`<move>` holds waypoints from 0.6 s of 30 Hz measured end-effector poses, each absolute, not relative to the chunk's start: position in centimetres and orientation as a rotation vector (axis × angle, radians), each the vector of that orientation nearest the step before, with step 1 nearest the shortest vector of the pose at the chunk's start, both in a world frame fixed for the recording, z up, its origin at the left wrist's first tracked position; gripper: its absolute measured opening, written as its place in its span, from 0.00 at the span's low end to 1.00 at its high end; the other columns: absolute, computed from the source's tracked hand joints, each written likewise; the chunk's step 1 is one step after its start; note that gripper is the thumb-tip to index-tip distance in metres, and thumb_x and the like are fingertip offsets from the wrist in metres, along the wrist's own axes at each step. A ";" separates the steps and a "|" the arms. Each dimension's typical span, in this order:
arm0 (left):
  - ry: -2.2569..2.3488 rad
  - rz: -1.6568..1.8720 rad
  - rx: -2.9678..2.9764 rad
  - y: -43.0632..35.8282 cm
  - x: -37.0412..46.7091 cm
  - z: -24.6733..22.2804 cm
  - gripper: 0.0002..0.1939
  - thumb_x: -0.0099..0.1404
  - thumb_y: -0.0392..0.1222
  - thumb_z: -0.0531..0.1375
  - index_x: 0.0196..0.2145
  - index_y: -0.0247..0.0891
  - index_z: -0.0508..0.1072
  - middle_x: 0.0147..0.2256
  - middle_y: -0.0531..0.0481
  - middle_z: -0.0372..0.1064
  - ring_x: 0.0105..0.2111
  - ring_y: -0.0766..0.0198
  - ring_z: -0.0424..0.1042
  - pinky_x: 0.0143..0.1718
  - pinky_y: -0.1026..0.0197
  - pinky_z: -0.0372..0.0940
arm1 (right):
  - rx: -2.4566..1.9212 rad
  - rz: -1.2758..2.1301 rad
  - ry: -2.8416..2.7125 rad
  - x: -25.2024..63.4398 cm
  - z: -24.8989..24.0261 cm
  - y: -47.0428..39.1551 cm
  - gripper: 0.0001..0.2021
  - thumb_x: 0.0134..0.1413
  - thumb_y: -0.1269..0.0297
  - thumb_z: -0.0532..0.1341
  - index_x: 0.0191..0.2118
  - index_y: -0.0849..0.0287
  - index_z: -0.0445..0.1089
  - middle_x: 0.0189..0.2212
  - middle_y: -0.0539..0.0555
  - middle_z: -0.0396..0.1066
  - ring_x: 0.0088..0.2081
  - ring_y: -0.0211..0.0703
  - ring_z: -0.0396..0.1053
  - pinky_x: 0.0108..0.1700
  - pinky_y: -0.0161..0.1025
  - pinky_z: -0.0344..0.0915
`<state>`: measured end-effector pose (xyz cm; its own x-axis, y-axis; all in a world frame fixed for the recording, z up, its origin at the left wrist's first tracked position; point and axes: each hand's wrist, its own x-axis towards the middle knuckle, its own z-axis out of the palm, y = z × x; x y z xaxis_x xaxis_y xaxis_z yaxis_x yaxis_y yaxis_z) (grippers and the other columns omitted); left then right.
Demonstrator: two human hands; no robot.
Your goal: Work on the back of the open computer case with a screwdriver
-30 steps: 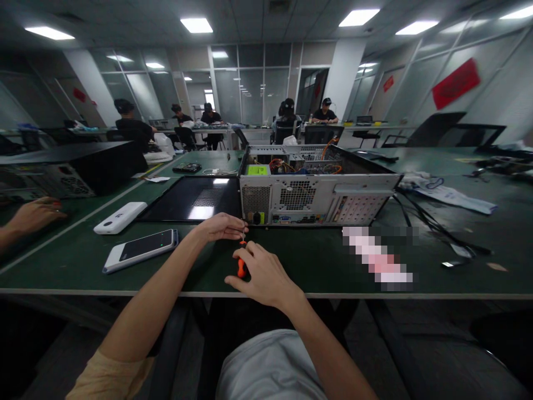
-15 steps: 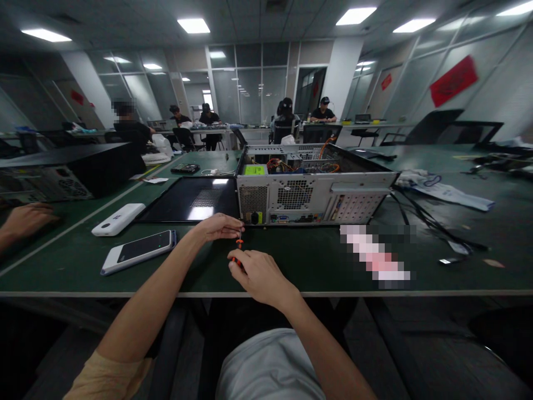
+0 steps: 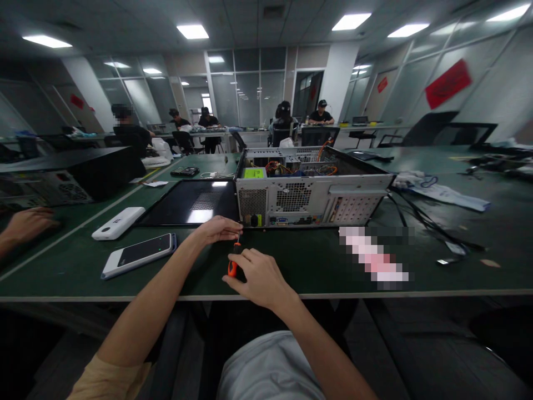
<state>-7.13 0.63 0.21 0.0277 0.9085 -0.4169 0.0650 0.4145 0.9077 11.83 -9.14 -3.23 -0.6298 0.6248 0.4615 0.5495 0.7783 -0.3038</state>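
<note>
My right hand (image 3: 260,278) grips a screwdriver (image 3: 232,269) by its orange and black handle, with the shaft pointing away from me. Close to its tip, my left hand (image 3: 219,229) has its fingers pressed together at the lower left corner of an opened computer case (image 3: 312,194). What those fingers pinch is hidden. The case lies on its side with its rear panel facing me. Wires and a power supply with a bright green label (image 3: 254,173) show inside it. Left of the case lies a black side panel (image 3: 179,203).
A white power bank (image 3: 118,223) and a phone-like device (image 3: 139,255) lie at left. Another person's hand (image 3: 31,223) rests near a second computer case (image 3: 62,172). Black cables (image 3: 428,222) and a white-blue glove-like cloth (image 3: 445,194) lie right. People sit at far desks.
My right hand's fingers have loosened and shifted on the screwdriver, so more of its orange handle shows. The left hand stays at the case corner. The view has shifted slightly.
</note>
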 end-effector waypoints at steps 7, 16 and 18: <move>1.413 0.831 0.970 0.5 -7.1 0.2 0.07 0.54 0.32 0.74 0.27 0.31 0.79 0.26 0.46 0.78 0.20 0.71 0.73 0.24 0.71 0.70 | -0.981 0.296 -2.464 12.2 -2.8 -9.0 0.26 0.65 0.56 0.62 0.66 0.56 0.66 0.42 0.57 0.78 0.40 0.48 0.77 0.44 0.41 0.69; 1.394 0.808 1.026 0.7 -7.5 -0.1 0.07 0.53 0.34 0.74 0.28 0.32 0.80 0.26 0.47 0.79 0.21 0.71 0.73 0.26 0.70 0.70 | -0.863 0.450 -2.483 12.4 -2.4 -8.9 0.24 0.64 0.52 0.65 0.60 0.58 0.67 0.49 0.59 0.76 0.49 0.52 0.75 0.52 0.46 0.68; 1.398 0.818 1.027 0.8 -7.5 -0.1 0.07 0.53 0.34 0.74 0.27 0.32 0.80 0.26 0.47 0.78 0.21 0.71 0.72 0.26 0.70 0.69 | -0.865 0.423 -2.476 12.3 -2.6 -9.0 0.26 0.63 0.53 0.66 0.61 0.59 0.66 0.50 0.60 0.76 0.49 0.52 0.75 0.52 0.46 0.69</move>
<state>-7.49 0.76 -0.10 0.0445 0.9242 -0.3792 0.1221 0.3717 0.9203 12.25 -8.97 -2.56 -0.6851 0.6460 0.3365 0.4978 0.7525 -0.4312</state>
